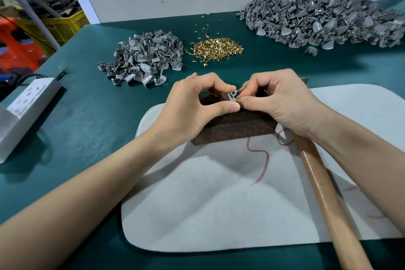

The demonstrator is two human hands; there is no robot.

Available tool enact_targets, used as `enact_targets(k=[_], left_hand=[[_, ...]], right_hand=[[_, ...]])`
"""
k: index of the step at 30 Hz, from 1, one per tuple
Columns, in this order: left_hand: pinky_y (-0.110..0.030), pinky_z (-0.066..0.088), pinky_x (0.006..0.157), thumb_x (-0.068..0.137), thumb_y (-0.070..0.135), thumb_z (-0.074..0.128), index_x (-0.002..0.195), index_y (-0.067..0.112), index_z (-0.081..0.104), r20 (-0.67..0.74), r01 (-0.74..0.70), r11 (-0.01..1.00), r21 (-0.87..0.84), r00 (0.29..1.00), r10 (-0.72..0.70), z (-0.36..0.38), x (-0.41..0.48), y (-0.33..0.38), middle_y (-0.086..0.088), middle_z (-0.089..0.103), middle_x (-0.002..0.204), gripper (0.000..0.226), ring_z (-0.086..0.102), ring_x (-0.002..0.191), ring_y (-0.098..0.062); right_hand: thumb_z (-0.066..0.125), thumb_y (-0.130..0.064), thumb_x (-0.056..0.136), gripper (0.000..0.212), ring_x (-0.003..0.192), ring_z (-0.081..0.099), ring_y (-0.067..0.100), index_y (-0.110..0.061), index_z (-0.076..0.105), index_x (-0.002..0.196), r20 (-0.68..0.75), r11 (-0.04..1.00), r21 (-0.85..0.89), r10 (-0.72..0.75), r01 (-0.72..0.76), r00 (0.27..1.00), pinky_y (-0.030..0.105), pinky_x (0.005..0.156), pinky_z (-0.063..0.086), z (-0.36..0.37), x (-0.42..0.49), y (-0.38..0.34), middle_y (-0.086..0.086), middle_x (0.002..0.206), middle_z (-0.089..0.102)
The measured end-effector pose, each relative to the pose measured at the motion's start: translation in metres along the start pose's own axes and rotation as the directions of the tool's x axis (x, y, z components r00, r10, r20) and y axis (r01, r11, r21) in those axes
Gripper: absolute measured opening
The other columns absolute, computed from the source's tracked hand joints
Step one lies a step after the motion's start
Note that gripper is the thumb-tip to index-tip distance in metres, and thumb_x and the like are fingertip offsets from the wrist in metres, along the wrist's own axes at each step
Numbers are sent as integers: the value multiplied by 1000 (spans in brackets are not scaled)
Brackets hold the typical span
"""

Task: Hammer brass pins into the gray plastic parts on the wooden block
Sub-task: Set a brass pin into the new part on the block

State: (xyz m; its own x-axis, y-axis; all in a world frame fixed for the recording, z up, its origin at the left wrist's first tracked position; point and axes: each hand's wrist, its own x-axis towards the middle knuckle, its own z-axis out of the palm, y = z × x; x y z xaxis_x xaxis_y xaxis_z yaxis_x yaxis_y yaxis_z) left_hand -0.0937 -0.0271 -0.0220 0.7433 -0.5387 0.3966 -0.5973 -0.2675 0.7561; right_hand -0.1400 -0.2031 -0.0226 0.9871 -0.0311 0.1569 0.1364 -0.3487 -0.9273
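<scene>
A dark wooden block (236, 127) lies on a white felt pad (219, 204). On top of the block my left hand (192, 107) pinches a small gray plastic part (232, 95) between thumb and forefinger. My right hand (276, 103) pinches a brass pin (238, 95) at the part's right side. A hammer lies under my right forearm, its wooden handle (324, 193) running to the lower right. A heap of loose brass pins (217, 48) sits behind the block.
A small pile of gray parts (144, 59) lies at the back left, a much larger gray pile (324, 17) at the back right. A white power strip (28, 101) sits near the green table's left edge. Yellow crates (63, 24) stand beyond it.
</scene>
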Motion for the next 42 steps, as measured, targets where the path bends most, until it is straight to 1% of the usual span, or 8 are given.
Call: enact_targets(k=[3, 6, 9, 15, 27, 33, 38, 42], left_hand=[[-52, 43, 99, 71, 28, 81, 85, 18, 69, -7, 3, 1000, -6, 1000, -3, 0, 1, -1, 15, 71, 83, 21, 65, 80, -2], [-46, 47, 93, 71, 26, 82, 85, 17, 70, -14, 14, 1000, -16, 1000, -14, -1, 1, -2, 12, 71, 81, 20, 65, 80, -4], [-52, 41, 101, 71, 30, 80, 84, 21, 69, 3, -7, 1000, 9, 1000, 7, -1, 1, -2, 20, 68, 79, 19, 63, 81, 2], [-54, 38, 103, 70, 33, 78, 82, 31, 66, 15, 3, 1000, 4, 1000, -3, 0, 1, -1, 27, 67, 78, 17, 63, 82, 6], [-56, 38, 103, 72, 27, 80, 83, 33, 64, 17, -24, 1000, 18, 1000, 24, -2, 1, -1, 21, 67, 79, 20, 61, 80, 5], [-54, 37, 105, 68, 36, 76, 82, 37, 63, 28, -22, 999, 32, 999, 21, -2, 1, 2, 35, 63, 77, 19, 59, 80, 10], [-55, 36, 105, 70, 32, 78, 85, 32, 65, 24, -31, 999, 32, 999, 30, -2, 1, 1, 35, 63, 77, 20, 60, 81, 8], [-55, 36, 105, 69, 34, 78, 84, 36, 64, 34, -35, 999, 32, 999, 34, -2, 1, 2, 36, 62, 78, 20, 59, 80, 9]], right_hand=[[72, 2, 74, 26, 74, 57, 22, -17, 66, 59, -6, 1000, 15, -4, 4, 1000, 38, 74, 46, 0, 0, 0, 26, 84, 66], [72, 3, 74, 27, 75, 58, 20, -18, 65, 59, 0, 1000, 23, -2, 2, 1000, 35, 75, 46, -1, -1, 0, 25, 86, 66], [72, 2, 74, 25, 75, 59, 19, -18, 66, 60, -4, 999, 32, 9, -9, 1000, 34, 75, 47, -1, -1, 0, 24, 86, 67], [72, 2, 73, 24, 75, 59, 19, -17, 66, 59, -36, 1000, 19, 11, -10, 999, 35, 75, 47, 1, -1, 0, 22, 83, 68], [72, 1, 72, 16, 75, 59, 19, -11, 68, 63, -9, 999, 18, 26, -26, 1000, 34, 75, 46, -1, -1, -3, 24, 85, 68], [72, 0, 75, 20, 81, 60, 23, -16, 70, 63, 35, 998, 57, 36, -38, 999, 41, 83, 47, -3, -2, -5, 26, 90, 67], [72, -2, 73, 20, 80, 61, 22, -17, 70, 61, 14, 998, 48, 47, -48, 999, 41, 81, 48, -2, -2, -6, 20, 87, 69], [72, -1, 72, 17, 79, 61, 22, -15, 70, 62, -1, 998, 36, 51, -51, 999, 47, 84, 49, -1, -2, -6, 20, 87, 69]])
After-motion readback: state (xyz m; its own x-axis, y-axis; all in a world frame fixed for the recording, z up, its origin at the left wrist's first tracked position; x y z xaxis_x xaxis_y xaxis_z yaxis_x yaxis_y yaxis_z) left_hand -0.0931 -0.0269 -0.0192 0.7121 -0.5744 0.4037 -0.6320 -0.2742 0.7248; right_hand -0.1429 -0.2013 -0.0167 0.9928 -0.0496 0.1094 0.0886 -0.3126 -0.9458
